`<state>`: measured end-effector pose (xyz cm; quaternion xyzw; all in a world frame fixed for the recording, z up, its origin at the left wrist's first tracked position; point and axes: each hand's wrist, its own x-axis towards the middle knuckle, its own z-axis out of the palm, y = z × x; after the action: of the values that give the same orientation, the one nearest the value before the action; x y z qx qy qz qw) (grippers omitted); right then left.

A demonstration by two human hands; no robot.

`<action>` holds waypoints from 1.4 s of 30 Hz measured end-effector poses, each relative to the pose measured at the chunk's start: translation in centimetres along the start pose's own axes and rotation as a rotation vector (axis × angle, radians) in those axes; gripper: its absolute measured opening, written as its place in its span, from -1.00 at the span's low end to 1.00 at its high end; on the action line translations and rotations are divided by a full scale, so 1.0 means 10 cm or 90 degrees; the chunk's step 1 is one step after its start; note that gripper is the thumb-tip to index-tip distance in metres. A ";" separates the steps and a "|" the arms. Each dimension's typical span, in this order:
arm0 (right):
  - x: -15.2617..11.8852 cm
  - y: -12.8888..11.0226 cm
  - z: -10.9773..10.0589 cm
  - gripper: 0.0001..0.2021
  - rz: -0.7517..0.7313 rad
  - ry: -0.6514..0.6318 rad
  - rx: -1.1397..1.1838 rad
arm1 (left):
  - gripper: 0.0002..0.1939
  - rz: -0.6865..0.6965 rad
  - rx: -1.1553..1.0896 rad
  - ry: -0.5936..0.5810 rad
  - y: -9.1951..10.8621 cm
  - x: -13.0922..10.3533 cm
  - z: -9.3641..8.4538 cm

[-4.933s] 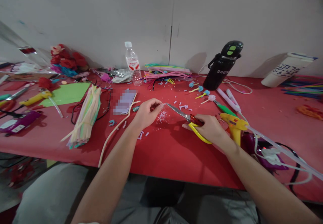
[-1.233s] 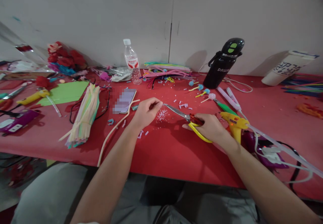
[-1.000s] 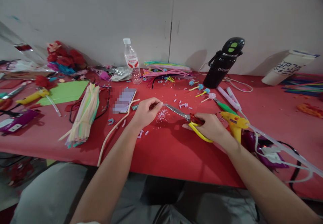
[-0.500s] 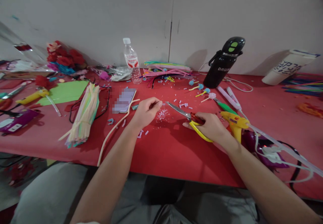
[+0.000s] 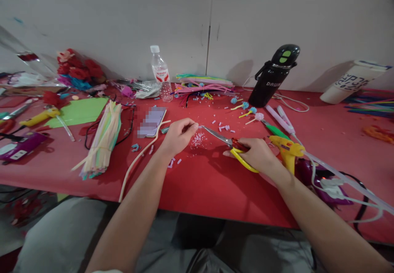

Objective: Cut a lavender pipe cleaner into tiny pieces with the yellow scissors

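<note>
My left hand [image 5: 181, 135] pinches a small pale purple piece [image 5: 200, 127] between thumb and fingertips, above the red table [image 5: 200, 191]. Scissors with yellow and red handles [image 5: 244, 161] are in my right hand [image 5: 258, 154], their blades pointing left. The blade tips are at the small piece, close to my left fingertips; whether they touch it is too small to tell. Tiny pale clippings [image 5: 198, 139] lie scattered below the tips. Short purple pieces [image 5: 224, 127] lie beyond the scissors, and several more lie beside my left wrist.
A phone [image 5: 152, 122] and a bundle of pale strips [image 5: 103, 142] lie at left. Behind stand a plastic bottle [image 5: 161, 76] and a black flask [image 5: 271, 78]. A yellow glue gun [image 5: 287, 150] with cables sits beside my right forearm; a white cup [image 5: 351, 80] leans far right.
The scissor tips have shifted slightly left, closer to the fingertips of my left hand. Both hands otherwise keep nearly the same place and grip.
</note>
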<state>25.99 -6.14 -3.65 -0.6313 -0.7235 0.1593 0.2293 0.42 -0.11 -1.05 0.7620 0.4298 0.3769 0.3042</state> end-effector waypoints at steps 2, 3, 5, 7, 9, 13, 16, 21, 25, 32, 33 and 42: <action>0.00 0.01 0.01 -0.44 -0.005 0.013 -0.005 | -0.72 -0.003 -0.004 -0.004 0.00 0.00 0.00; 0.00 0.02 0.01 -0.43 -0.009 0.018 -0.007 | -0.72 -0.003 -0.004 -0.006 0.00 0.00 0.00; 0.00 0.04 0.02 -0.43 -0.014 0.024 -0.008 | -0.73 0.000 -0.004 -0.008 0.00 0.00 0.01; -0.01 0.04 0.03 -0.42 -0.013 0.023 -0.004 | -0.72 0.003 -0.001 -0.007 0.01 0.00 0.01; -0.01 0.03 0.02 -0.42 -0.008 0.015 0.002 | -0.72 0.004 0.002 -0.005 0.01 0.00 0.01; -0.02 -0.01 0.01 -0.42 0.000 -0.003 0.012 | -0.72 0.007 0.006 -0.001 0.02 0.00 0.00; -0.01 -0.01 0.01 -0.42 -0.001 -0.004 0.009 | -0.72 0.009 0.008 0.001 0.02 0.00 0.00; -0.01 0.02 0.02 -0.43 0.007 -0.003 -0.002 | -0.71 0.005 0.012 0.001 0.01 0.00 0.00; -0.01 0.02 0.01 -0.44 -0.004 0.009 -0.003 | -0.71 0.001 -0.002 -0.001 0.00 0.00 0.01; -0.02 0.01 0.01 -0.42 -0.016 0.012 0.004 | -0.70 0.010 0.000 -0.002 0.02 0.01 0.01; -0.01 0.01 0.01 -0.42 -0.016 0.005 0.008 | -0.70 0.010 0.003 -0.001 0.02 0.00 0.01; 0.00 0.01 0.01 -0.42 0.002 0.016 -0.008 | -0.71 0.005 -0.004 -0.002 0.01 0.00 0.02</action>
<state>26.02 -6.16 -3.83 -0.6357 -0.7207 0.1471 0.2341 0.59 -0.14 -1.09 0.7636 0.4247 0.3781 0.3059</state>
